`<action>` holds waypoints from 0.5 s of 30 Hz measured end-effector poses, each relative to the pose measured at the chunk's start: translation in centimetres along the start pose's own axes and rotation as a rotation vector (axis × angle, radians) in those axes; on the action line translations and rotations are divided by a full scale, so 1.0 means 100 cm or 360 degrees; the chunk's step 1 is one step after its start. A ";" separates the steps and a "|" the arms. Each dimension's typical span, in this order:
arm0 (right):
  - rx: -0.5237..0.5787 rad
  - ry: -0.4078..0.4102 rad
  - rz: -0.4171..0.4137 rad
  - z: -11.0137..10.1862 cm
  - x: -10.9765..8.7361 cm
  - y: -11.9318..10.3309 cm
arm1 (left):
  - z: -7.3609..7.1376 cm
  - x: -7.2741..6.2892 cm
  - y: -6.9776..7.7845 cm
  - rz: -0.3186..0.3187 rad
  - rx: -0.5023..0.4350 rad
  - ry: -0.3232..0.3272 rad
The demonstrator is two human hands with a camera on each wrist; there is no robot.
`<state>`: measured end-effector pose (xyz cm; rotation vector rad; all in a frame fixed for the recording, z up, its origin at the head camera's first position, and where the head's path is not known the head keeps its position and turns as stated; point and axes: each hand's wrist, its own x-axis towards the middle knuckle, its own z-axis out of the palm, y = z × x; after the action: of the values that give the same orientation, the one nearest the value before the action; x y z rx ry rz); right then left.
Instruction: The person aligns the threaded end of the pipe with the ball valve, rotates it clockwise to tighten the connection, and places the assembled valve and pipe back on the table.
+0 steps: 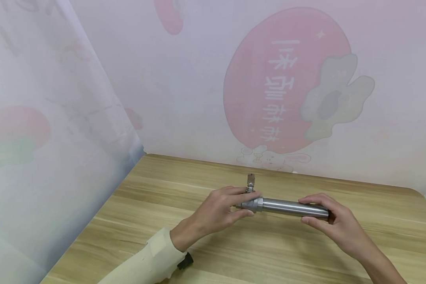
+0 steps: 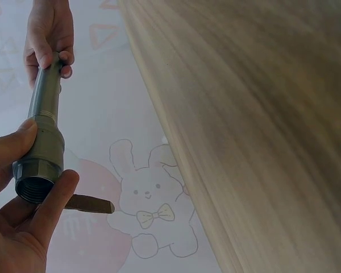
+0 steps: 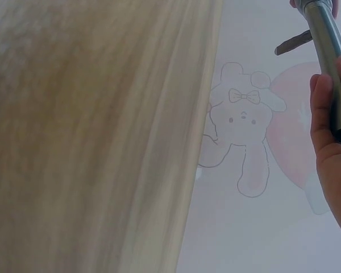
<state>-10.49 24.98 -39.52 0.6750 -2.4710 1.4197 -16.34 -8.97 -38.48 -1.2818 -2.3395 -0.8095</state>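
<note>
A metal ball valve (image 1: 250, 205) is joined to one end of a smooth steel pipe (image 1: 284, 206), held nearly level above the table. My left hand (image 1: 221, 209) grips the valve body, thumb below and fingers on top. The valve's lever handle (image 1: 251, 180) sticks out toward the back wall. In the left wrist view the threaded open mouth of the valve (image 2: 35, 187) faces the camera. My right hand (image 1: 335, 223) grips the pipe near its far end, fingers above and thumb beneath. That pipe end looks hollow and dark in the right wrist view.
A wood-grain table (image 1: 145, 221) lies below both hands. Behind it hangs a pale printed cloth (image 1: 184, 98) with rabbit and fruit drawings, and another cloth (image 1: 56, 118) closes the left side. A small black object (image 1: 185, 261) shows at the left sleeve (image 1: 152, 256).
</note>
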 end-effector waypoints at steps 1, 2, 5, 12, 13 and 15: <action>0.0002 0.0000 0.0000 0.000 0.000 0.000 | 0.000 0.000 0.000 0.0001 0.0002 0.0000; 0.0005 -0.0001 0.0000 0.000 0.000 0.000 | 0.000 0.000 0.000 0.0001 0.0005 0.0000; 0.0016 -0.0001 -0.0002 0.000 0.000 0.000 | 0.000 0.000 0.000 0.0002 0.0011 -0.0001; 0.0049 -0.0003 -0.0016 0.000 0.000 0.001 | 0.000 0.000 0.000 0.0003 -0.0002 -0.0006; 0.0053 -0.0003 -0.0018 0.000 0.000 0.001 | -0.001 0.001 0.000 0.0002 -0.0004 -0.0007; 0.0062 -0.0006 -0.0019 0.000 -0.001 0.001 | -0.001 0.001 0.000 0.0002 -0.0005 -0.0009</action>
<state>-10.50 25.04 -39.63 0.6999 -2.4441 1.4669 -16.33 -8.95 -38.38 -1.2884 -2.3427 -0.8101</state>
